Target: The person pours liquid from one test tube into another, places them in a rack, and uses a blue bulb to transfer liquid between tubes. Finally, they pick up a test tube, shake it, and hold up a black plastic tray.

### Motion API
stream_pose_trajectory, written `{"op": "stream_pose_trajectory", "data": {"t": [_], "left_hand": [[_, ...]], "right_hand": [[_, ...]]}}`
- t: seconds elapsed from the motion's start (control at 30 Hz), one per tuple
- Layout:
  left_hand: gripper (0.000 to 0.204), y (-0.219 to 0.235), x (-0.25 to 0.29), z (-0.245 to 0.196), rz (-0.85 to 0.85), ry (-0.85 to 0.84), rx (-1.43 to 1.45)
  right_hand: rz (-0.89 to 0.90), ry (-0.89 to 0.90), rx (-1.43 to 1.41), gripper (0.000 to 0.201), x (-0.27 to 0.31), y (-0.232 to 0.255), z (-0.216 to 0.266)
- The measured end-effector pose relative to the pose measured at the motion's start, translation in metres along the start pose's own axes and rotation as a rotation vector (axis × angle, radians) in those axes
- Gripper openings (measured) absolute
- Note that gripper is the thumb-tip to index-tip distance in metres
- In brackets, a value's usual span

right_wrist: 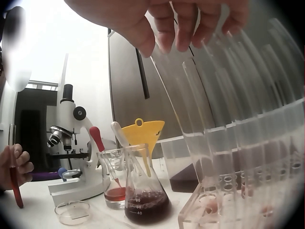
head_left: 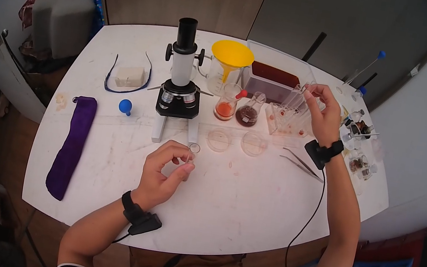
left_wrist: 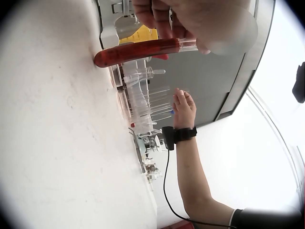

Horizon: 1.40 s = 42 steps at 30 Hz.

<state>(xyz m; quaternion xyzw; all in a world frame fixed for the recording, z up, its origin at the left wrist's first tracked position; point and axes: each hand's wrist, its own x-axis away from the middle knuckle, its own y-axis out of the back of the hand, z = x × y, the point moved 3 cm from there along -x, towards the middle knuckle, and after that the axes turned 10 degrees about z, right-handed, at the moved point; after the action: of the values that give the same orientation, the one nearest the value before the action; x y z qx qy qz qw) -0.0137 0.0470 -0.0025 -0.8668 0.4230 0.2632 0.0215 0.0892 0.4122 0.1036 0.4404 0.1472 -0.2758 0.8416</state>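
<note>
Upright in my left hand (head_left: pixel 162 174) is a test tube of red liquid (left_wrist: pixel 138 51), gripped near its top. Its rounded bottom hangs close over the white table in the left wrist view. At the right, my right hand (head_left: pixel 323 110) pinches the top of a clear test tube (right_wrist: pixel 172 88) with thumb and fingertips. That tube leans in a clear rack (right_wrist: pixel 187 218), among several other clear tubes. Left of the rack stand a conical flask of dark red liquid (right_wrist: pixel 147 202) and a beaker of orange-red liquid (head_left: pixel 224 111) with a red-bulbed dropper (right_wrist: pixel 96 138) in it.
A microscope (head_left: pixel 182 72) stands ahead of my left hand. Two petri dishes (head_left: pixel 219 140) and tweezers (head_left: pixel 302 164) lie nearer me. Behind are a yellow funnel (head_left: pixel 233 53) and a box with dark red contents (head_left: pixel 273 81). A purple pouch (head_left: pixel 71 147) and blue bulb (head_left: pixel 125 107) lie left.
</note>
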Motion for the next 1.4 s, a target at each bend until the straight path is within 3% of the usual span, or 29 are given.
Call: {"op": "stream_pose_trajectory", "data": {"t": [0.03, 0.1, 0.2, 0.73, 1.23, 1.4], "left_hand": [[0.013, 0.000, 0.000, 0.000, -0.001, -0.003, -0.001], [0.013, 0.000, 0.000, 0.000, 0.001, -0.001, 0.002], [0.013, 0.000, 0.000, 0.000, 0.003, 0.002, 0.006], [0.013, 0.000, -0.001, 0.000, 0.002, -0.016, 0.000], [0.012, 0.000, 0.000, 0.003, 0.012, -0.012, 0.005], [0.010, 0.001, 0.001, -0.001, 0.032, 0.021, 0.006]], "right_hand": [[0.001, -0.001, 0.000, 0.019, 0.000, -0.001, -0.001], [-0.103, 0.178, 0.182, 0.020, 0.003, 0.000, 0.000], [-0.091, 0.101, 0.228, 0.020, 0.007, -0.002, -0.004], [-0.124, 0.060, 0.211, 0.024, 0.020, -0.010, -0.016], [-0.008, 0.096, 0.347, 0.021, 0.017, -0.007, -0.019], [0.117, 0.066, 0.474, 0.022, 0.014, -0.002, -0.009]]}}
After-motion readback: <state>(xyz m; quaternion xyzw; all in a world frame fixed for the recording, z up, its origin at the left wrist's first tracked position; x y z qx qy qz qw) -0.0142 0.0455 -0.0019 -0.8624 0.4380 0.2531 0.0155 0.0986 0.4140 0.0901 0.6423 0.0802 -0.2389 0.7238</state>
